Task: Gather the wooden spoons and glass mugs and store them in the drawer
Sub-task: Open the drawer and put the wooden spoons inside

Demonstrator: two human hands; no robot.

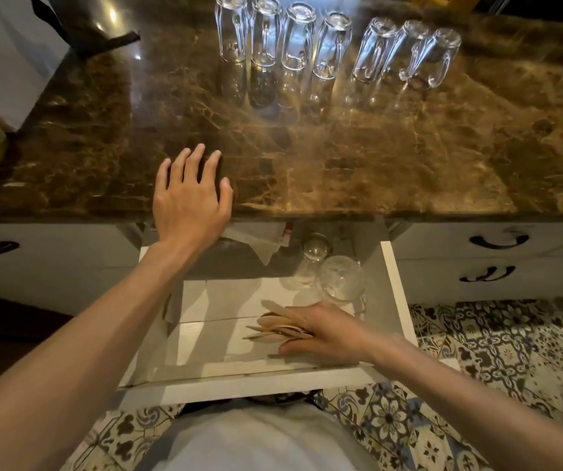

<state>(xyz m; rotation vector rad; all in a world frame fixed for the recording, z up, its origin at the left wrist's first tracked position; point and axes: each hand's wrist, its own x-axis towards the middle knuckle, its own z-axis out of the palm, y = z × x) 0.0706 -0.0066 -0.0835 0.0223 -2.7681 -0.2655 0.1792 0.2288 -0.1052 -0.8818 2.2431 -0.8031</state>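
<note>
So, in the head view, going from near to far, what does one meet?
Drawer front → right hand holding wooden spoons → two glass mugs deeper inside → left hand on the countertop → row of seven glass mugs.

Wooden spoons [278, 329] bundled in open drawer [397, 283]; mugs [299, 37] inverted.

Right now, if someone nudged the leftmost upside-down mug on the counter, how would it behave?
It'd probably slide, since the counter looks polished. The mug is tall and narrow, so likely tippy; being clear glass, likely fragile.
</note>
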